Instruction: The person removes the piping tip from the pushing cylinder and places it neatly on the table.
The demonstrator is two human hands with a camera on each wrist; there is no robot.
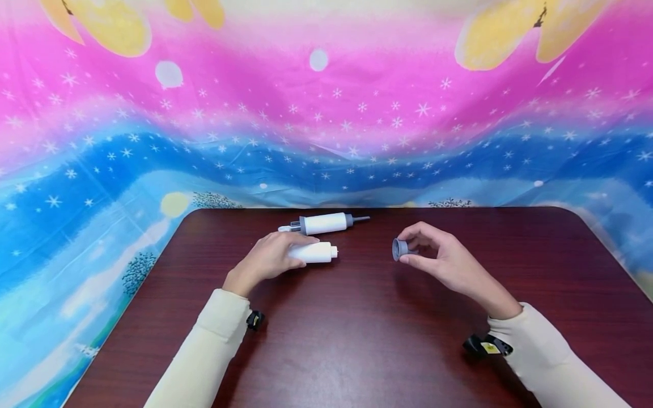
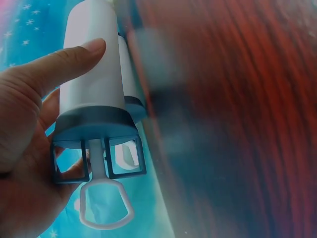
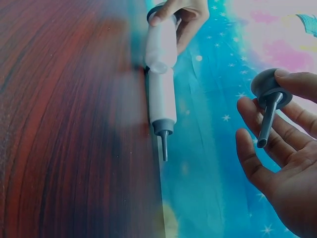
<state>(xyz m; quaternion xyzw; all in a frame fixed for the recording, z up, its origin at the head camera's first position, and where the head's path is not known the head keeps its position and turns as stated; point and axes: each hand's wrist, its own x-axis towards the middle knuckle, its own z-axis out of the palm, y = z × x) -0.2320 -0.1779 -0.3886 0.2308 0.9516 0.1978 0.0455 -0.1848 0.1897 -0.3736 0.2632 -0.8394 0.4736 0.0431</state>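
My left hand (image 1: 267,258) grips the white barrel (image 1: 317,253) of a large syringe lying sideways, its bare threaded tip facing right. In the left wrist view the thumb lies along this barrel (image 2: 94,79); a grey collar (image 2: 94,124) with side grips and a white pull ring (image 2: 106,204) show at its end. Off to the right, my right hand (image 1: 441,252) pinches a grey nozzle cap (image 1: 400,249), wide mouth turned left. In the right wrist view its thin spout (image 3: 268,121) points towards the palm side. A gap separates cap and barrel.
Just behind the left hand, a second white syringe (image 1: 326,223) with its grey nozzle attached lies near the far edge of the dark red-brown table (image 1: 347,340). A patterned cloth (image 1: 326,124) hangs behind the table.
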